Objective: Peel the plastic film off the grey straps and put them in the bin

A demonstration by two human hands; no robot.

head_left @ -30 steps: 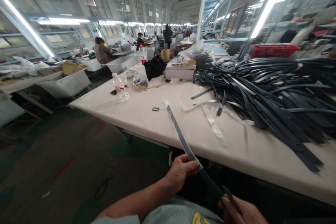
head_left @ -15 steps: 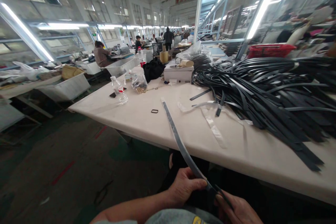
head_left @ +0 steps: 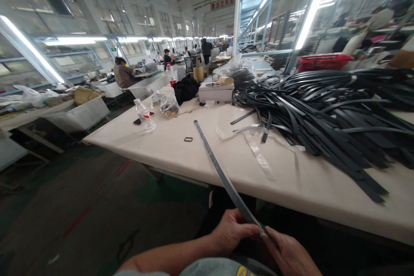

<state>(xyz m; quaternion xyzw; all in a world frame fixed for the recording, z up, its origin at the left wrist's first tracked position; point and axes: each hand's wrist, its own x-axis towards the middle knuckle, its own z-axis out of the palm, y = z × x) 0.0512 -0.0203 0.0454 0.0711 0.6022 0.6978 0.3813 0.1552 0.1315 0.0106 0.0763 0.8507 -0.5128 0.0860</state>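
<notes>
A long dark strap (head_left: 223,174) runs from the tabletop over the near edge down to my lap. My left hand (head_left: 231,230) pinches it between thumb and fingers. Close beside it on the right, my right hand (head_left: 284,248) is closed on the strap's near end, which its fingers partly hide. The strap's far end lies on the pale table (head_left: 168,151). A black rectangular ring (head_left: 188,139) lies on the table left of the strap. Strips of whitish film (head_left: 260,157) rest to its right.
A large heap of black straps (head_left: 323,112) covers the table's right side. Farther back are a clear bottle (head_left: 145,116), a plastic bag of small metal parts (head_left: 168,105), a black cloth bundle (head_left: 186,89) and a white box (head_left: 216,94). People sit at distant benches.
My hands have come closer together on the strap, the right hand moving up and left towards the left. The whole view has shifted slightly.
</notes>
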